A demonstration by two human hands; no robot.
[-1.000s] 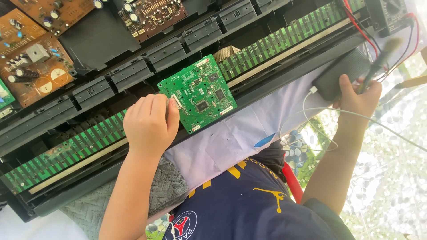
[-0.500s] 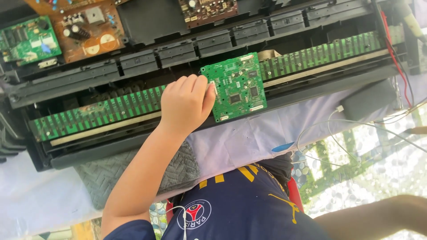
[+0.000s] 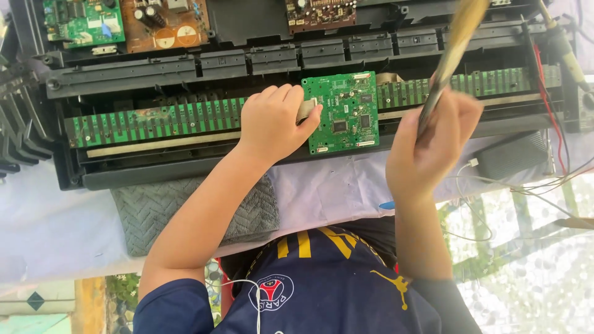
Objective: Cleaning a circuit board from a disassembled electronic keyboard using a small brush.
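Green circuit board (image 3: 344, 112) touching left hand (image 3: 272, 120) grip, right hand (image 3: 427, 145) gripping brush (image 3: 448, 59)

Left hand (image 3: 272, 120) curled; right hand (image 3: 430, 145) fisted (blurred, apparently gripping).

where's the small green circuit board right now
In the head view the small green circuit board lies centre frame on the opened black chassis, over the long green strip; the left hand touches its left edge.
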